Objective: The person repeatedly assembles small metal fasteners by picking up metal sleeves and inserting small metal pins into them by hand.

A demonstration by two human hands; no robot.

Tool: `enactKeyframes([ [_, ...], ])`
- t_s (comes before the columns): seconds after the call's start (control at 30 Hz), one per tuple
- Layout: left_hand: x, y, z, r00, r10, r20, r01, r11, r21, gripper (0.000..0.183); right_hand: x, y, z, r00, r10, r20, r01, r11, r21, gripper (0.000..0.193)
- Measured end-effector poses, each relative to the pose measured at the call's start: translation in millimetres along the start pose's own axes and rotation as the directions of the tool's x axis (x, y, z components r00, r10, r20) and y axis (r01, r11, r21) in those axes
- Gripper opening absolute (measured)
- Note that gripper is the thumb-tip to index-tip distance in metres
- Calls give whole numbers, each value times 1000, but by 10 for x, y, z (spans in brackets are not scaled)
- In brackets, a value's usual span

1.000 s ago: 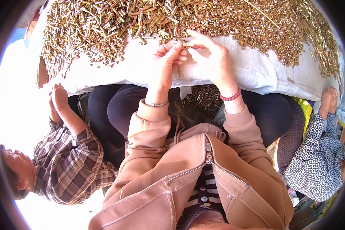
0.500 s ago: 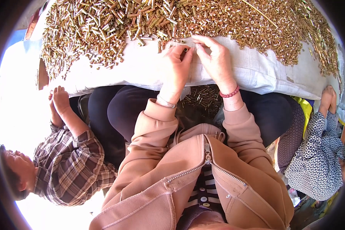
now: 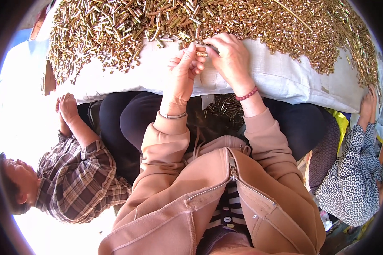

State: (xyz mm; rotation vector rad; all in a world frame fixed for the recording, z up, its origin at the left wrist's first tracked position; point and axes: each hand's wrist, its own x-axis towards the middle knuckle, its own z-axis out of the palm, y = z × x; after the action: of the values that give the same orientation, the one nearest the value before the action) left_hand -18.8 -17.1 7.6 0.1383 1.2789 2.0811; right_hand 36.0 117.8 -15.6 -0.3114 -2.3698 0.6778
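No readable text, labels, numbers, signs

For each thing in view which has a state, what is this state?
Small metal piece: held, right end exposed
Left hand: closed on it
Right hand: curled, hold unclear
Metal parts: loose, heaped
White cloth: wrinkled, partly covered
Brown jacket: partly unzipped
Red bracelet: worn

The table (image 3: 281, 80), covered in white, carries many brass-coloured tubes (image 3: 102, 25) toward its left edge and, toward its right edge, smaller pieces (image 3: 281, 42), perhaps rings, with one thin stick (image 3: 293, 15) lying over them
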Motion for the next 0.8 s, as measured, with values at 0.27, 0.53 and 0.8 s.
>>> enactKeyframes([
  [0.27, -218, 110, 93, 957, 95, 273, -242, 778, 580, 19, -61, 128, -151, 976, 203, -81, -159, 914, 374, 9],
  [0.53, 147, -16, -208, 786, 618, 7, -108, 126, 986, 19, -131, 139, -361, 1000, -3, 10, 3, 998, -63, 16],
  [0.8, 280, -108, -231, 713, 700, 37, -137, 88, 987, 8, -122, 169, -349, 999, -32, -18, 31, 998, -58, 6],
])
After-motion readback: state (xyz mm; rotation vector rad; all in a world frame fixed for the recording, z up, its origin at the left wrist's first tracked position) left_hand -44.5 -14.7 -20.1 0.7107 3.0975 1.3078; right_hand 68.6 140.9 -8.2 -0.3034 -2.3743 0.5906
